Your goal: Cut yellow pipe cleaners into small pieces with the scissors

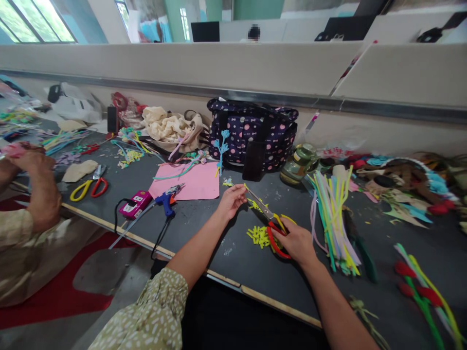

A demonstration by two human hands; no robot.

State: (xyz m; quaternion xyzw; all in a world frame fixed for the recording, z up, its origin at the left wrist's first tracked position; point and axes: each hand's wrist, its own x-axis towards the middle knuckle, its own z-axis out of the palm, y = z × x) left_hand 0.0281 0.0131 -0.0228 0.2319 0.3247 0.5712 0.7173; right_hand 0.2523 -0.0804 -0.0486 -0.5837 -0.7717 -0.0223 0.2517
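My left hand is closed in a pinch over the dark table, on a small yellow piece of pipe cleaner that shows at the fingertips. In my right hand is a pair of scissors with red and yellow handles, its blade tips pointing at the pinched piece. A pile of short yellow pipe cleaner pieces lies below the blades, and more yellow bits are scattered behind them. A light blue pipe cleaner flower stands beyond my left hand.
Pipe cleaners lie bundled at right, near a green bottle. A patterned bag and phone stand behind. To the left are pink paper, a blue glue gun and a co-worker's hands.
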